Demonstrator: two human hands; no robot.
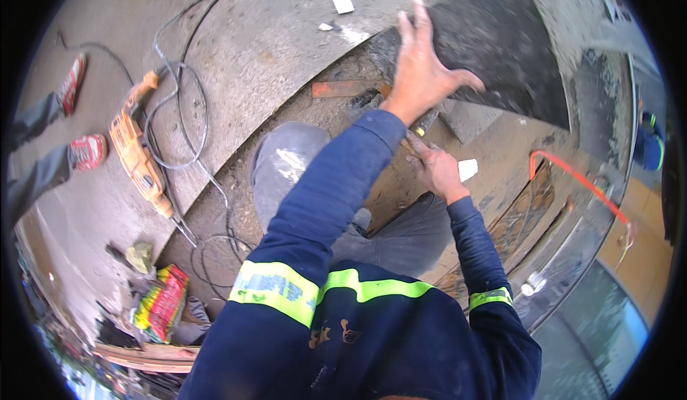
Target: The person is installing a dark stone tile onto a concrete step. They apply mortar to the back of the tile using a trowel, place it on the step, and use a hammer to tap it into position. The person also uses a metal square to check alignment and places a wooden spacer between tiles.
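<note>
My left hand (427, 71) is reached out with fingers and thumb spread, over the near left part of a dark, rough-faced slab (504, 42). Whether the palm presses on the slab I cannot tell. Below it, close to my knees, my right hand (436, 169) is closed, its fingers curled round something mostly hidden. A short dark and yellow piece (426, 122) shows just beyond those fingers; whether it belongs to the held thing is unclear. A small white piece (467, 169) lies beside the right hand. A grey flat piece (469, 117) sits under the slab's near edge.
An orange power hammer (136, 153) with a looped grey cable (179, 164) lies on the paving to the left. A person's red shoes (87, 152) stand beyond it. A red strip (347, 89) rests in the dug-out bed. An orange bent conduit (583, 182) rises at right. A red-yellow bag (168, 303) lies lower left.
</note>
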